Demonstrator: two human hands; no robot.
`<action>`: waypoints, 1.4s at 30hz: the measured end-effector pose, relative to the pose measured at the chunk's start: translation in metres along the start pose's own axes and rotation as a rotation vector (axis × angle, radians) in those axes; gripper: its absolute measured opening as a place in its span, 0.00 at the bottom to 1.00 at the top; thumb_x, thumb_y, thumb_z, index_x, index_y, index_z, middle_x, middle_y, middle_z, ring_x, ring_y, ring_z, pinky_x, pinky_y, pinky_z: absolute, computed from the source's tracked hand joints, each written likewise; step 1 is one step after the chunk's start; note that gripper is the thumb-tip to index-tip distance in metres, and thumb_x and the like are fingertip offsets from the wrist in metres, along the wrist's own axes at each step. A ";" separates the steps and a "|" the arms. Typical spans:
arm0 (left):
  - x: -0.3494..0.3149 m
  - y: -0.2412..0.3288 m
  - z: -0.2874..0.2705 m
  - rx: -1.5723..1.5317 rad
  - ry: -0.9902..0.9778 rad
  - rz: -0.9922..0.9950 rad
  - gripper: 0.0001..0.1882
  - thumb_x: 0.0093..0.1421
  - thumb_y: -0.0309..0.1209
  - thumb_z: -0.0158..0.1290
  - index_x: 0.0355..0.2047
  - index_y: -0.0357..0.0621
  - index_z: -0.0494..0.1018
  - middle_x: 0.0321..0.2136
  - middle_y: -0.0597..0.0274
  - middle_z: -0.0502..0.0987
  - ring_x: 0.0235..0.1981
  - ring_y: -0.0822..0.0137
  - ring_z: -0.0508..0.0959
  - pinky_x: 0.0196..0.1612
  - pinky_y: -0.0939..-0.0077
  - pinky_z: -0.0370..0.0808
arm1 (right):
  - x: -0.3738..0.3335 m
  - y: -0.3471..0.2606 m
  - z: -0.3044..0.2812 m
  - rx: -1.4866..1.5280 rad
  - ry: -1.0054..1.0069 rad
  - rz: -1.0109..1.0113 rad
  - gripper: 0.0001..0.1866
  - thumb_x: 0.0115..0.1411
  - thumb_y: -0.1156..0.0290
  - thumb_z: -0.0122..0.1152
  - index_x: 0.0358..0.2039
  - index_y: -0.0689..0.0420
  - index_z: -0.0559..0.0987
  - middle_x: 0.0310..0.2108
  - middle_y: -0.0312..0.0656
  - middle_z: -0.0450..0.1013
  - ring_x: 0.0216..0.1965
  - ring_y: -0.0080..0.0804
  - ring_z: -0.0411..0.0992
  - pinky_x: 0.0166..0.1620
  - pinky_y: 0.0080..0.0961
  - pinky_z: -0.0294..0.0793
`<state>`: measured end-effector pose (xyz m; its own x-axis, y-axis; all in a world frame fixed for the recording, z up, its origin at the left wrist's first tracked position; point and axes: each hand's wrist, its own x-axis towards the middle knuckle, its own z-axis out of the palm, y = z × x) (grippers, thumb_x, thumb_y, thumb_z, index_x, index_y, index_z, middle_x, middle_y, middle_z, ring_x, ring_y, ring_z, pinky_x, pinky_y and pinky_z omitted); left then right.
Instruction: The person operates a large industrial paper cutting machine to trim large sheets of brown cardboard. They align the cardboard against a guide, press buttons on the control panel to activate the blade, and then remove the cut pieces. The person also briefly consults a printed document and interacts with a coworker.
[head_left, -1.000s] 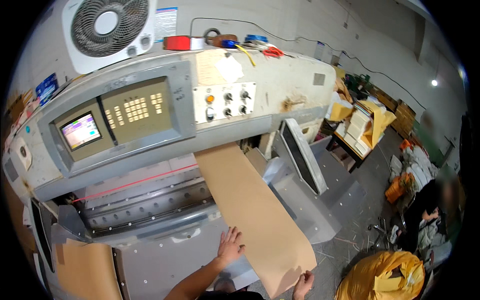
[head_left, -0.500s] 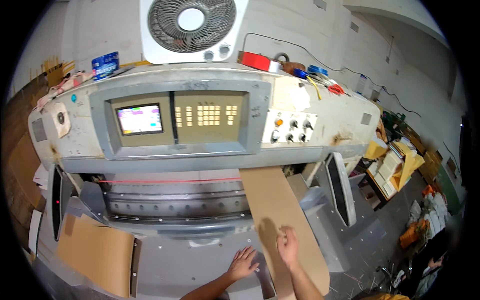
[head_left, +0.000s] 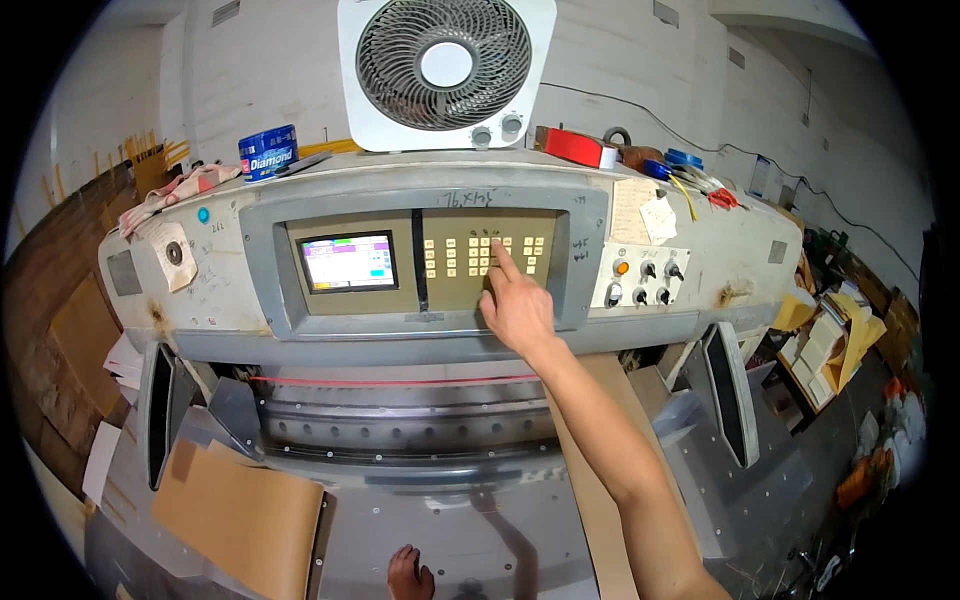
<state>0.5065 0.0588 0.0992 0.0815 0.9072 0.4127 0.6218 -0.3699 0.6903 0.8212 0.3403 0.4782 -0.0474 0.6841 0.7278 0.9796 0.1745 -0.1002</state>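
Reaching up to a machine's front panel, a person sets the right hand [head_left: 522, 308] to the keypad [head_left: 474, 256], index finger out, thumb apart, nothing visible in its grasp. The hand covers some of the lower keys; a lit screen [head_left: 348, 262] stands clear to their left. Below, the right forearm crosses a long brown sheet [head_left: 588, 480], hiding much of it where it lies on the right of the grey table [head_left: 370, 530]. The left hand [head_left: 409, 575] sits at the lower edge, fingers curled; whether it grips anything cannot be told. A curved brown piece [head_left: 235, 515] rests at left, near an upright black-faced guard [head_left: 160, 415]. A white fan [head_left: 446, 70] tops the machine, between a blue tub [head_left: 268, 155] and a red box [head_left: 570, 146]. Right of the keypad is a white knob panel [head_left: 640, 277].
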 end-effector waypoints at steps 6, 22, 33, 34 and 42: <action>-0.001 0.000 0.000 0.024 -0.031 -0.023 0.21 0.57 0.23 0.53 0.52 0.31 0.75 0.53 0.35 0.76 0.58 0.36 0.73 0.64 0.47 0.68 | 0.007 -0.010 0.005 -0.053 0.014 -0.028 0.12 0.58 0.66 0.61 0.39 0.59 0.78 0.71 0.41 0.64 0.37 0.45 0.80 0.40 0.44 0.82; -0.002 0.000 0.002 0.048 -0.053 0.013 0.22 0.58 0.24 0.54 0.54 0.32 0.74 0.54 0.36 0.76 0.57 0.35 0.73 0.63 0.46 0.68 | -0.050 0.019 0.034 0.048 0.054 0.007 0.11 0.56 0.67 0.61 0.36 0.61 0.78 0.70 0.47 0.65 0.38 0.48 0.79 0.45 0.42 0.80; 0.002 0.001 0.004 0.058 0.012 0.039 0.22 0.56 0.24 0.56 0.53 0.35 0.74 0.52 0.38 0.77 0.56 0.36 0.73 0.61 0.46 0.70 | -0.050 0.040 0.021 -0.034 -0.005 0.145 0.14 0.55 0.67 0.64 0.39 0.61 0.81 0.69 0.49 0.65 0.39 0.51 0.80 0.45 0.43 0.81; 0.003 0.002 0.006 0.060 0.015 0.044 0.22 0.56 0.24 0.56 0.53 0.35 0.74 0.52 0.38 0.77 0.56 0.36 0.74 0.61 0.46 0.70 | -0.051 0.041 0.015 -0.013 -0.013 0.131 0.13 0.56 0.66 0.64 0.39 0.61 0.81 0.69 0.49 0.65 0.39 0.51 0.80 0.45 0.43 0.81; -0.007 -0.014 0.006 0.166 -0.120 -0.018 0.25 0.63 0.28 0.55 0.59 0.33 0.69 0.59 0.38 0.73 0.62 0.41 0.71 0.65 0.49 0.68 | -0.249 0.056 0.029 0.440 0.080 0.269 0.12 0.62 0.70 0.64 0.42 0.63 0.81 0.48 0.54 0.79 0.49 0.58 0.77 0.53 0.44 0.77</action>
<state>0.5018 0.0588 0.0831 0.1555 0.9345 0.3201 0.7429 -0.3242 0.5857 0.8820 0.2000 0.2718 0.2264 0.6921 0.6853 0.7795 0.2932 -0.5536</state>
